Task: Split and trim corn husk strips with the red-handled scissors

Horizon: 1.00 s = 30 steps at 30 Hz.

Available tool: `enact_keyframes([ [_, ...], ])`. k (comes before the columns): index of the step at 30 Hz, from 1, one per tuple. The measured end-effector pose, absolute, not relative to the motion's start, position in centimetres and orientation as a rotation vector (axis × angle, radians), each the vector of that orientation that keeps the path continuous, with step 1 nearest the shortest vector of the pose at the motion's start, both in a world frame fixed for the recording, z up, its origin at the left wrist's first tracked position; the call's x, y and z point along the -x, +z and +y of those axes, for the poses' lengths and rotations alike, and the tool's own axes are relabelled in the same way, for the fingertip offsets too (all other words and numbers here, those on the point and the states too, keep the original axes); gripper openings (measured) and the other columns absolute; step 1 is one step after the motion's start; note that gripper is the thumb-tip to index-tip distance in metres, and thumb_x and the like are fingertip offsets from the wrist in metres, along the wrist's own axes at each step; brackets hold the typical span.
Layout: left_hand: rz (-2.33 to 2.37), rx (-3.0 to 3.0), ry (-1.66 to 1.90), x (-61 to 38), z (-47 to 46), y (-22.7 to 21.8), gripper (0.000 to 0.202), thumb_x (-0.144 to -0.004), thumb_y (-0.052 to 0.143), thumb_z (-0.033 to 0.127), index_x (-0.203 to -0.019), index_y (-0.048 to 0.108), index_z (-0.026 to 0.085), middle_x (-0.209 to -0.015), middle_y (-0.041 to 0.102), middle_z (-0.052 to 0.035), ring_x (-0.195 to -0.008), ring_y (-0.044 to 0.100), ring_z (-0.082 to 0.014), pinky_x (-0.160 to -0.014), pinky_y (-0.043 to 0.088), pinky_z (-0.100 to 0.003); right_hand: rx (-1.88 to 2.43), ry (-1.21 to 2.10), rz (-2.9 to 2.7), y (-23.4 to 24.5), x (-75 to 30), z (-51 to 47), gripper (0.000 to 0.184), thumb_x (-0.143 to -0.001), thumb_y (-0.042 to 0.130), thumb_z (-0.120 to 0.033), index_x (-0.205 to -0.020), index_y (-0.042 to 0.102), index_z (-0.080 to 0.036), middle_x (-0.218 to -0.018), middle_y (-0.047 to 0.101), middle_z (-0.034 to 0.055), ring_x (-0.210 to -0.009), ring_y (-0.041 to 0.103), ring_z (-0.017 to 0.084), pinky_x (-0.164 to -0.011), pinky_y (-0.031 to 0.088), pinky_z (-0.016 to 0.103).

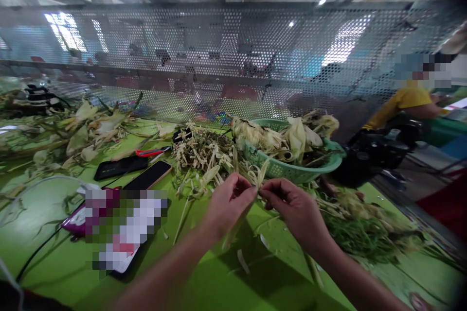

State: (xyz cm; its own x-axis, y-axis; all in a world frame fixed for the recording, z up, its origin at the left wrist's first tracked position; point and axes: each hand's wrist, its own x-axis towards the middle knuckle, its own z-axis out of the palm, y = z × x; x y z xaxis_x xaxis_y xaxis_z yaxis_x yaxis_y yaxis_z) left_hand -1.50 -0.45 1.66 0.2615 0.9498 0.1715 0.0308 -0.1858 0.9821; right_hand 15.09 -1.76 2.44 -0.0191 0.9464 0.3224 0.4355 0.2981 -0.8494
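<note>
Close together above the green table [262, 282], both of my hands pinch a small pale bundle of corn husk strips [261, 174]. My left hand [231, 201] grips it between thumb and fingers from the left. From the right, my right hand [292, 204] holds its lower end with fingertips pressed together. The husk's strips stick up above my fingers, and the part inside the grip is hidden. Just behind my hands lies a heap of short cut husk pieces [204, 153]. A green plastic basket [292, 171] full of dried husks and silk stands behind my right hand.
On the left lie a black phone [120, 167], a second phone [148, 177], red-handled scissors [148, 152], a purple item [75, 221] with cables and a blurred-out phone-like object. Loose husks [91, 131] spread at far left; green fibres [365, 233] at right. A perforated metal screen [204, 68] stands behind. A person in yellow [412, 97] sits at right.
</note>
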Motion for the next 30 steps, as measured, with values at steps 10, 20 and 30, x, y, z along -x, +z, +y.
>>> enact_keyframes([
  [10, 1.126, -2.036, 1.183, 1.4, -1.0, 1.4, 0.010, -0.084, 0.052, 0.026, -0.082, 0.059, 0.019, -0.076, 0.063, -0.0010, -0.067, 0.054, -0.0128, -0.062, 0.038, -0.024, 1.296, 0.678, -1.657, 2.2, -15.3, -1.8, 0.015, -0.083, 0.059, -0.034, -0.082, 0.060, -0.018, -0.073, 0.063, 0.0015, -0.061, 0.057, 0.014, -0.058, 0.047, 0.025],
  [20, 1.208, -1.985, 1.206, 1.5, -0.8, 1.3, 0.017, -0.086, 0.047, 0.025, -0.075, 0.057, 0.017, -0.068, 0.057, 0.0006, -0.062, 0.048, -0.0108, -0.057, 0.032, -0.023, 1.383, 0.547, -1.846, 2.8, -15.3, -2.1, 0.019, -0.089, 0.050, -0.035, -0.080, 0.056, -0.020, -0.068, 0.060, -0.0011, -0.061, 0.059, 0.014, -0.059, 0.042, 0.025],
  [30, 1.093, -1.660, 1.268, 1.6, 0.2, 1.0, 0.017, -0.086, 0.049, 0.030, -0.082, 0.059, 0.017, -0.073, 0.060, -0.0011, -0.066, 0.052, -0.0125, -0.061, 0.038, -0.023, 1.294, 0.774, -1.637, 2.8, -15.1, -1.4, 0.025, -0.084, 0.052, -0.041, -0.092, 0.057, -0.018, -0.072, 0.061, 0.0015, -0.054, 0.056, 0.013, -0.054, 0.045, 0.026],
])
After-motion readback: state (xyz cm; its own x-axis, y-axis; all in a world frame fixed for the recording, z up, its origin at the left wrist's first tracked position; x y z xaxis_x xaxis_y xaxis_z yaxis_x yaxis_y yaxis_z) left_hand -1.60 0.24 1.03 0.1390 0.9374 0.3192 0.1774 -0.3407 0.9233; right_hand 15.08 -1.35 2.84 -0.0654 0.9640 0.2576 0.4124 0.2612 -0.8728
